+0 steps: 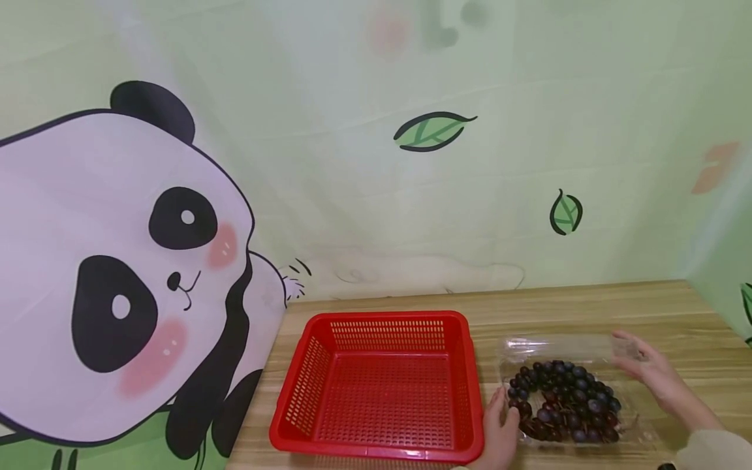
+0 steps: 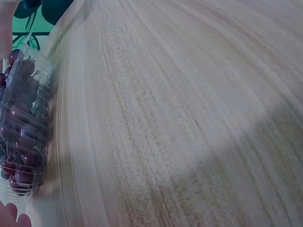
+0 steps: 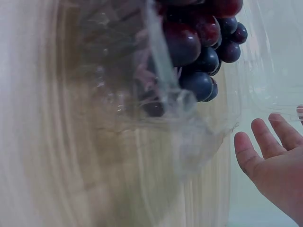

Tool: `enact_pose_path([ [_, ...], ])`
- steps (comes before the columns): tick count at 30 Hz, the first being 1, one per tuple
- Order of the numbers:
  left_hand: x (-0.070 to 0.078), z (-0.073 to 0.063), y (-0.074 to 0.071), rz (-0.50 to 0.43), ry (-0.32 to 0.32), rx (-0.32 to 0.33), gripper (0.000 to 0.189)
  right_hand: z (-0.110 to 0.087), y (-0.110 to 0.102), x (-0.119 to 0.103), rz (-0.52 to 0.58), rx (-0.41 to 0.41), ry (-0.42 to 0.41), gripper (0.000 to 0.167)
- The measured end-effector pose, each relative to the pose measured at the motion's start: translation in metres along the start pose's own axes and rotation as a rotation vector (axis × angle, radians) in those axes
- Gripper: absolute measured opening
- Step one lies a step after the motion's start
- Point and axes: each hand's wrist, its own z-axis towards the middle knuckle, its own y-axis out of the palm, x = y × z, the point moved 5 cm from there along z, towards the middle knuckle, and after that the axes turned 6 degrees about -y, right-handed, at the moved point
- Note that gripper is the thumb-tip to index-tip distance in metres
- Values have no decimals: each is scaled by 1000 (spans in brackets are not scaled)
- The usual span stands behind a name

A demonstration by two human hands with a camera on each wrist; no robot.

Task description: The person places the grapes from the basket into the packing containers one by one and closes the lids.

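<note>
Dark purple grapes [image 1: 572,401] lie in a clear plastic box [image 1: 637,427] on the table at the lower right of the head view. Its see-through lid [image 1: 558,346] stands raised along the far side. My left hand [image 1: 499,436] rests against the box's left side; in the left wrist view only its fingertips [image 2: 16,216] show beside the clear wall. My right hand [image 1: 649,369] is at the lid's right end. In the right wrist view its fingers [image 3: 267,139] are spread and fairly straight near the clear plastic, with the grapes [image 3: 201,61] beyond.
A red plastic basket [image 1: 384,450] with latticed walls stands just left of my left hand, with nothing in it. Both sit on a wood-grain table [image 1: 634,303]. A pale green panda-printed cloth [image 1: 352,196] hangs behind and along the sides.
</note>
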Motion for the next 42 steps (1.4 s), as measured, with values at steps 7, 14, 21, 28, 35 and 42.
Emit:
enact_pose_path([
  [7,-3,-2,-2,-39,86,18,38,-12,-2,12,11,-27,39,50],
  [14,-7,-3,-3,-49,96,23,38,-19,-13,64,25,-24,179,55],
  [21,-5,-6,-5,-82,103,39,38,-25,-23,120,-20,-11,244,60],
  [28,-6,-6,-4,-116,88,35,37,-34,-24,132,91,-51,378,27],
  [35,-6,-5,-4,-113,104,17,33,-37,-20,132,85,-67,420,47],
  [42,-9,-5,-2,-122,33,-8,29,-43,-13,100,148,-70,381,18],
])
